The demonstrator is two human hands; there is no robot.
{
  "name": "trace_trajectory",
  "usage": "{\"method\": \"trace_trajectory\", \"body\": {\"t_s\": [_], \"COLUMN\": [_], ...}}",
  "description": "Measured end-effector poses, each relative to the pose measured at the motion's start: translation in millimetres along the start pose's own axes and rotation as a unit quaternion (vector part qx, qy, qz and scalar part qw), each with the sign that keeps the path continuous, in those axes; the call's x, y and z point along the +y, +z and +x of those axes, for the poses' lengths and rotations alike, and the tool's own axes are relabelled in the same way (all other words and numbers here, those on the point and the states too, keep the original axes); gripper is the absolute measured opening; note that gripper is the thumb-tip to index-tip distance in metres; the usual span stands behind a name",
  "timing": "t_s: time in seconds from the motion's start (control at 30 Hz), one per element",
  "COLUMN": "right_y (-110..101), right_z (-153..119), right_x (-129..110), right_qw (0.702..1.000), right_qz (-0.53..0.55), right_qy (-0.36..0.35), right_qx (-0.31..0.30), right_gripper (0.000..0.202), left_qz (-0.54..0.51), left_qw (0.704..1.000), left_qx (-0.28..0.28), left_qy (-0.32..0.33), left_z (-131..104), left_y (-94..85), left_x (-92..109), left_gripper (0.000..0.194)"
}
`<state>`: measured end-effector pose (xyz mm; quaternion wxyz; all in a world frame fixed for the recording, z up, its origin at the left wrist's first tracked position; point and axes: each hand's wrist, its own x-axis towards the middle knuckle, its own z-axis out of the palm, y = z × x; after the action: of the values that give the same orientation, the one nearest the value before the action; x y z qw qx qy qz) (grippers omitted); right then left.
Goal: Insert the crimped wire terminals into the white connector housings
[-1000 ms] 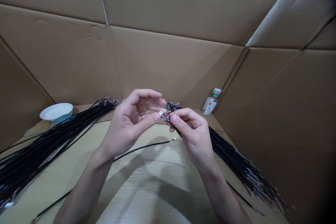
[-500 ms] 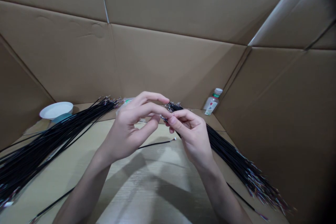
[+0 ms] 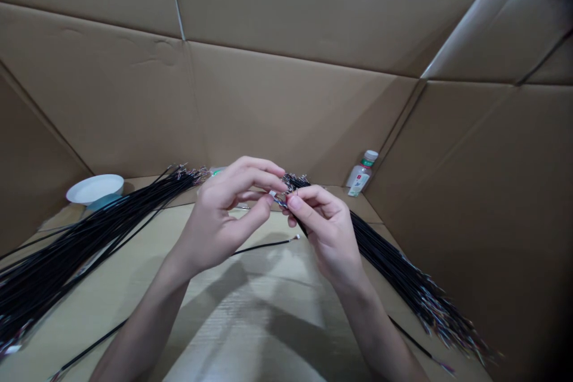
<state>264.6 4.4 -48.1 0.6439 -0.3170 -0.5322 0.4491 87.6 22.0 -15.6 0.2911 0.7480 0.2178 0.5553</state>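
Note:
My right hand [image 3: 329, 230] pinches the thin coloured wires [image 3: 281, 203] at the end of a black cable. A small white connector [image 3: 273, 194] on those wires sits between the thumb and fingers of my left hand [image 3: 228, 215]. The left fingertips are close around the connector, with the upper fingers stretched over it. Another black cable [image 3: 264, 245] with a white connector lies on the surface beneath my hands. Part of it is hidden behind my left hand and forearm.
Black cable bundles lie left [image 3: 98, 239] and right [image 3: 394, 262]. At the back left is a white dish [image 3: 95, 188] over a bluish one; at the back right, a bottle [image 3: 360, 176]. Cardboard walls [image 3: 304, 107] surround the work surface [image 3: 224, 334].
The white connector and its coloured wires now show between my hands. My left fingers have closed in slightly, while my right hand keeps its pinch.

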Motion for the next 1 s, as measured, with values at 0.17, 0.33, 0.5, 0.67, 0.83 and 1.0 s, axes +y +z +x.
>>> {"method": "trace_trajectory", "body": {"t_s": [0.17, 0.33, 0.5, 0.67, 0.83, 1.0], "right_y": [-1.0, 0.6, 0.0, -0.7, -1.1, -0.3], "right_z": [-1.1, -4.4, -10.5, -12.4, -11.1, -11.0], "right_x": [1.5, -5.5, -15.4, -16.8, -17.5, -20.1], "right_qw": [1.0, 0.99, 0.975, 0.975, 0.975, 0.974], "right_qz": [-0.011, -0.067, -0.128, -0.113, -0.111, -0.126], "right_qy": [-0.027, -0.118, -0.162, -0.173, -0.172, -0.166], "right_qx": [0.009, 0.033, 0.077, 0.083, 0.082, 0.087], "right_gripper": [0.012, 0.009, 0.011, 0.013, 0.013, 0.014], "left_qz": [-0.025, -0.226, -0.393, -0.496, -0.532, -0.539], "left_qw": [1.0, 0.966, 0.9, 0.839, 0.81, 0.809], "left_qx": [0.009, 0.027, 0.047, 0.07, 0.096, 0.096], "left_qy": [-0.004, -0.12, -0.184, -0.21, -0.227, -0.211], "left_z": [-0.1, 2.9, 4.9, 1.6, -1.1, -2.0], "left_y": [3.9, 12.5, 30.5, 46.5, 53.0, 56.1], "left_x": [-0.8, -6.7, -14.2, -16.5, -17.9, -21.3], "left_gripper": [0.018, 0.033, 0.044, 0.046, 0.054, 0.052]}}
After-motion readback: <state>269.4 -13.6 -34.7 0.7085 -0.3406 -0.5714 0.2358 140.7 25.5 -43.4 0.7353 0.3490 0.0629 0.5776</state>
